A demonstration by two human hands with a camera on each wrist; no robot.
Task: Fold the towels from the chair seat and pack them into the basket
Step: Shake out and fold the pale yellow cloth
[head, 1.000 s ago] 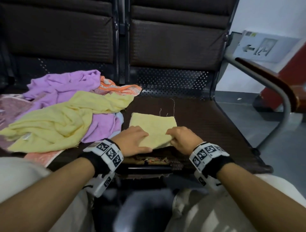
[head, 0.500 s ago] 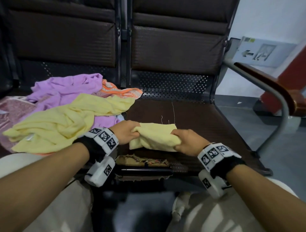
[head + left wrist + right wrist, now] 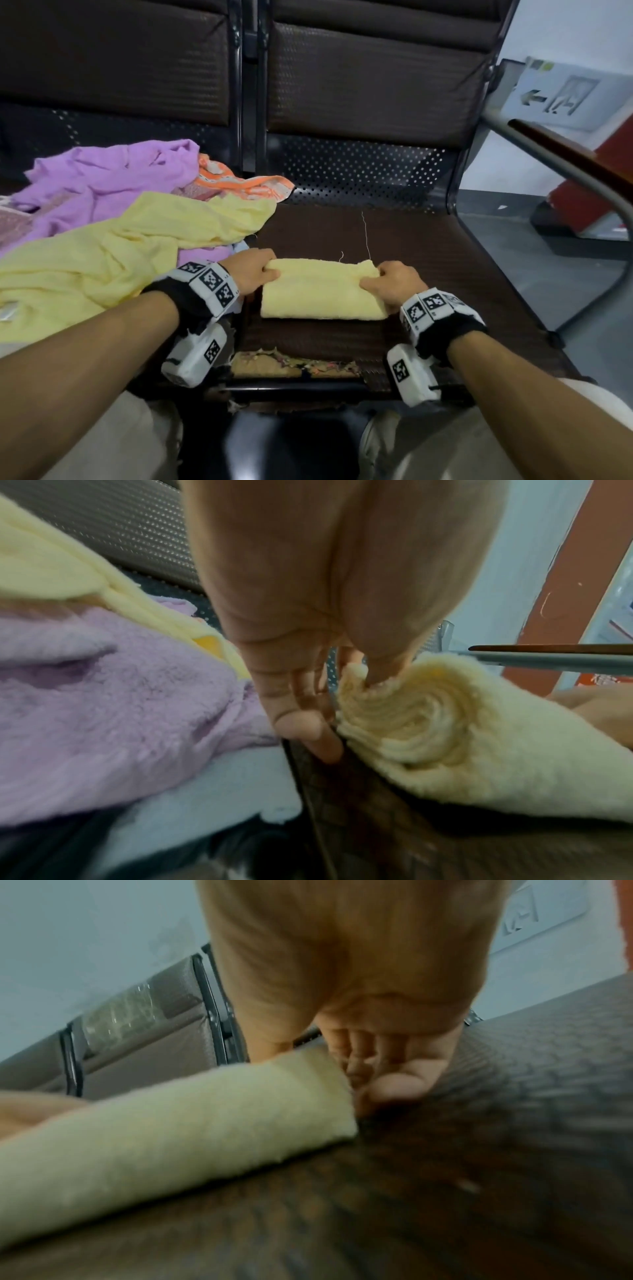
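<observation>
A small pale yellow towel (image 3: 322, 294) lies folded into a narrow band on the brown chair seat (image 3: 445, 274). My left hand (image 3: 255, 270) pinches its left end, thumb pressed into the layered fold (image 3: 404, 718). My right hand (image 3: 390, 279) grips its right end (image 3: 205, 1115), fingers curled against the edge. To the left lies a heap of unfolded towels: a large yellow one (image 3: 113, 260), a purple one (image 3: 102, 178) and an orange patterned one (image 3: 239, 181). No basket is in view.
The seat's front edge is torn, with frayed padding (image 3: 294, 363) showing. A metal armrest with a wooden top (image 3: 561, 154) runs along the right side. The chair backs (image 3: 370, 75) rise behind. My knees are just below the seat edge.
A second ago the yellow towel lay as a flat square under both hands. Both hands lifted its near edge and folded it over, and it now lies down again as a narrower band.
</observation>
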